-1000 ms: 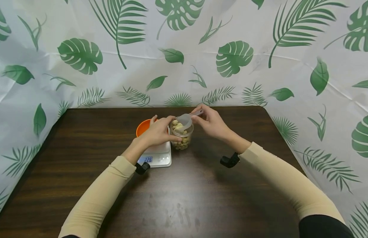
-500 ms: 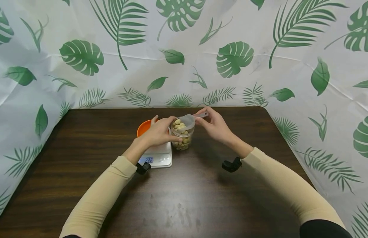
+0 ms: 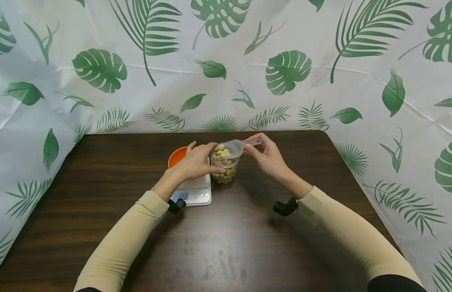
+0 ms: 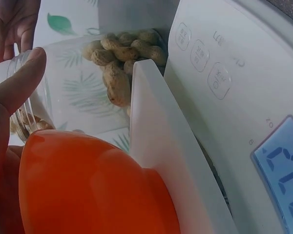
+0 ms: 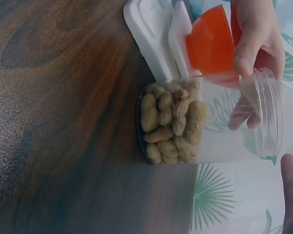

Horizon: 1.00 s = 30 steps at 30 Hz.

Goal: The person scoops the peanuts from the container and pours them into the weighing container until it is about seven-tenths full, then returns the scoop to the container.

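A clear jar (image 3: 224, 174) of unshelled peanuts (image 5: 173, 122) stands upright against the right side of a white kitchen scale (image 3: 200, 197). My left hand (image 3: 194, 161) grips the jar near its rim, thumb on the near side. My right hand (image 3: 267, 156) pinches the handle of a translucent plastic scoop (image 3: 235, 148). The scoop's bowl is tilted over the jar's mouth, at its right side; whether it holds peanuts I cannot tell. An orange bowl (image 4: 93, 180) sits on the scale's platform, partly behind my left hand, its contents hidden.
The scale's lit display (image 3: 183, 196) faces the near side. Everything stands on a dark wooden table (image 3: 226, 243), close to its back edge. Behind it hangs a white sheet with green leaves (image 3: 288, 71).
My right hand has shifted slightly right with the scoop, showing more of the jar's mouth. The display's digits have changed a little. My left hand has stayed on the jar.
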Available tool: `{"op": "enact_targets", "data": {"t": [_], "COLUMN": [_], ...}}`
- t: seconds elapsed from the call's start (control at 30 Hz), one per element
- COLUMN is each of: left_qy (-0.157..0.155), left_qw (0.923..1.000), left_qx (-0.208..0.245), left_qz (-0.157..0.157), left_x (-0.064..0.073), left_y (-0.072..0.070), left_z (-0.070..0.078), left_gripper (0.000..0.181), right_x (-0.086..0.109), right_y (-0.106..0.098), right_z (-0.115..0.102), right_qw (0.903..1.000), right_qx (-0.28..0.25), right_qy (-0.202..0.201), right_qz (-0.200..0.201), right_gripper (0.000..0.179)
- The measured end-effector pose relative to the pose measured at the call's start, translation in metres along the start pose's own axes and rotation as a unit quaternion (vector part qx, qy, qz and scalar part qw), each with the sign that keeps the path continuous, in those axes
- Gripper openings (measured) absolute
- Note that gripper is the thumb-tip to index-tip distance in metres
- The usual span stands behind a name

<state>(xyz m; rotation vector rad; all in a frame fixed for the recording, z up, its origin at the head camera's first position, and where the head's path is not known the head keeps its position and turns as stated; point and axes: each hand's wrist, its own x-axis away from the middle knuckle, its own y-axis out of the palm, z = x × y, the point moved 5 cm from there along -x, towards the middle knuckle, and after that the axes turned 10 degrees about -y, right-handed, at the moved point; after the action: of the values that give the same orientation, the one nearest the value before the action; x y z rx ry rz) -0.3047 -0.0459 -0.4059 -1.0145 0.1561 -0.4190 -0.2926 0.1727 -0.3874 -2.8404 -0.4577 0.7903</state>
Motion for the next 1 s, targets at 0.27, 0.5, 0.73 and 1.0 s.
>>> {"op": "enact_targets", "data": {"t": [0.27, 0.5, 0.73, 1.0], "left_qy": [0.003, -0.001, -0.008, 0.0], "left_qw": [1.0, 0.9999, 0.9998, 0.9999], "left_qx": [-0.009, -0.015, -0.016, -0.005], "left_qz": [0.003, 0.001, 0.0, 0.012], "left_x": [-0.001, -0.001, 0.001, 0.003], "left_y": [0.001, 0.002, 0.002, 0.002], "left_z": [0.0, 0.001, 0.002, 0.001], "left_gripper": [0.09, 0.089, 0.092, 0.097], "right_x": [0.006, 0.012, 0.016, 0.018], "right_y": [-0.004, -0.006, -0.009, -0.01], "right_z": [0.004, 0.008, 0.01, 0.011], "right_qw": [0.9986, 0.996, 0.9913, 0.9896], "right_qx": [-0.039, -0.065, -0.093, -0.098], "right_qy": [-0.004, -0.017, -0.018, -0.012], "right_qz": [0.034, 0.058, 0.092, 0.104], "right_gripper": [0.022, 0.021, 0.023, 0.023]}}
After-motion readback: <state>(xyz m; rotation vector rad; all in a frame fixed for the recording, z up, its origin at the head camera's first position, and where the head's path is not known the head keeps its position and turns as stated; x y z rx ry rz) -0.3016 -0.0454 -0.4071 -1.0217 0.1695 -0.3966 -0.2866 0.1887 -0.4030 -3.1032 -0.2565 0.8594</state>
